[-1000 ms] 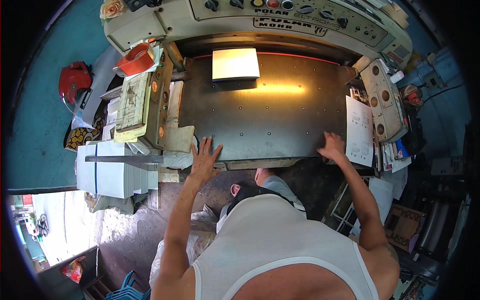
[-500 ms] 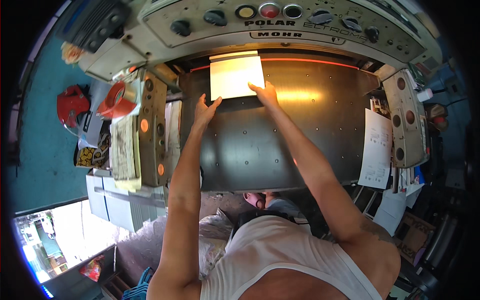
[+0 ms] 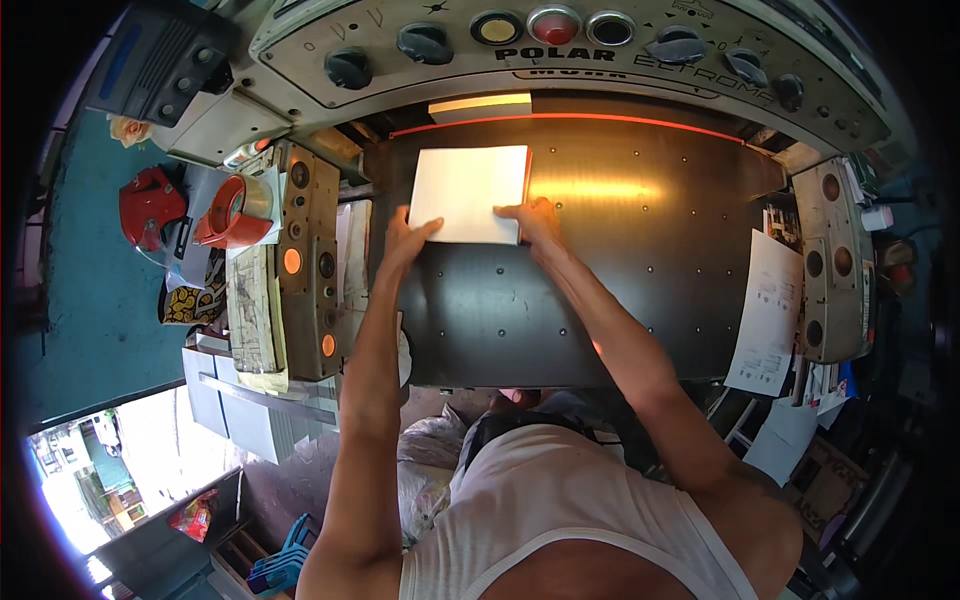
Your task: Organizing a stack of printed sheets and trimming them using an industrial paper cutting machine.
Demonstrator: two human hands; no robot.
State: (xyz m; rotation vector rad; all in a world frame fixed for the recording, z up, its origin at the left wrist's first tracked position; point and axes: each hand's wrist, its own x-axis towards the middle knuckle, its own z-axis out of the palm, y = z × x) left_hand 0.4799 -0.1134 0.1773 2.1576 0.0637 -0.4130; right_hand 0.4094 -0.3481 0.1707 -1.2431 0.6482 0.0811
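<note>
A stack of white paper [image 3: 465, 190] lies on the dark metal table of a paper cutter [image 3: 590, 290], apart from the machine's front. My left hand [image 3: 405, 240] grips its near left corner, thumb on top and fingers along the side. At the near right corner my right hand [image 3: 537, 222] holds the stack, its thumb over the top and its other fingers against the right side. Farther back, a narrow strip of paper [image 3: 480, 107] sits beyond the red line [image 3: 620, 119] that runs across the table.
Over the table stretches a control panel [image 3: 580, 55] with knobs and round buttons. A button box stands at each side, the left one [image 3: 305, 260] beside an orange-red container [image 3: 238, 210]. Printed sheets [image 3: 768, 310] lie at the right edge. Small studs dot the tabletop.
The paper stack has come toward me, off the red line, leaving the narrow strip behind. My left hand has closed on its corner; my right hand has moved nearer with it.
</note>
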